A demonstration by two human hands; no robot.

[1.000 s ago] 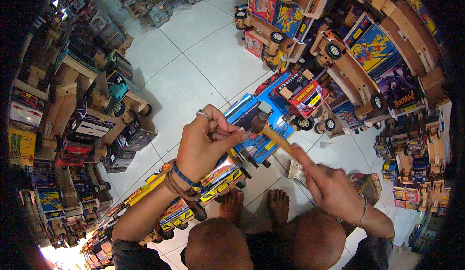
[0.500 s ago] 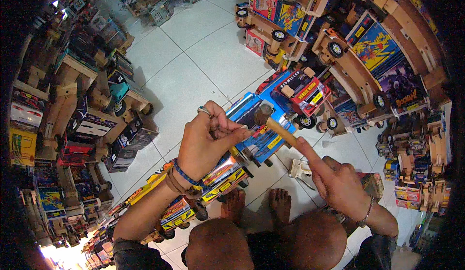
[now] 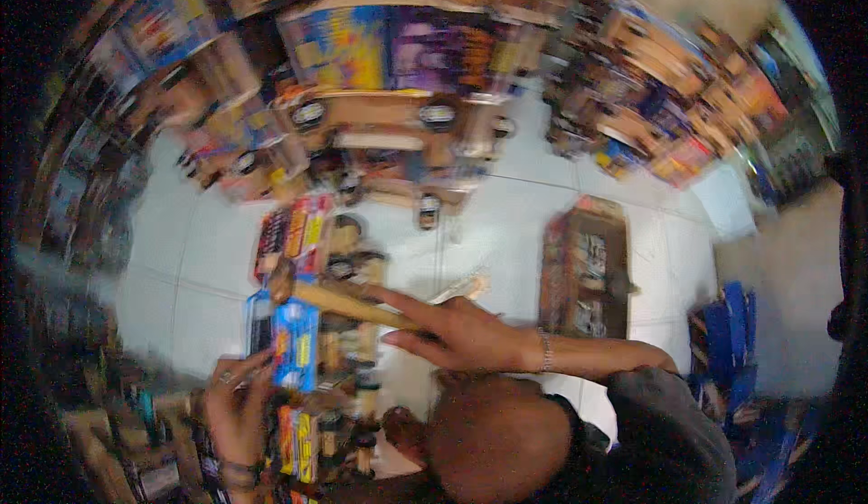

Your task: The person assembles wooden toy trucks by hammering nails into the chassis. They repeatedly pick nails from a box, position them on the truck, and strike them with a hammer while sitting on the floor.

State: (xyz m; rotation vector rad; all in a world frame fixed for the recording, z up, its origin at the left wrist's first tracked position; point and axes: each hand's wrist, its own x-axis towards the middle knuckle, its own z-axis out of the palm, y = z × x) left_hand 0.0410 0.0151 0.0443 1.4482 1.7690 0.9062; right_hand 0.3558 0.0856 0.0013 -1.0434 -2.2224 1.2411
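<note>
My right hand [image 3: 457,334] grips the wooden handle of a hammer [image 3: 348,305]. Its dark head [image 3: 281,281] is over the far end of a blue toy truck [image 3: 298,346]. At the truck's left side is my left hand [image 3: 237,405], its fingertips drawn together in a pinch. Blur hides whatever may be between them. Beyond the blue truck stands a red and black toy truck [image 3: 306,226], and a yellow one [image 3: 298,441] is on its near side.
Large wooden toy trucks [image 3: 371,111] with black wheels line the far side. A wooden box [image 3: 588,269] with things inside stands on the white tiled floor [image 3: 506,224] to the right. Blue stacked items [image 3: 728,350] are at the right edge. More toy trucks crowd the lower left.
My view has swung to the right, so the trucks now appear further left and the box has come into view. The hammer stays in my right hand; the picture is blurred.
</note>
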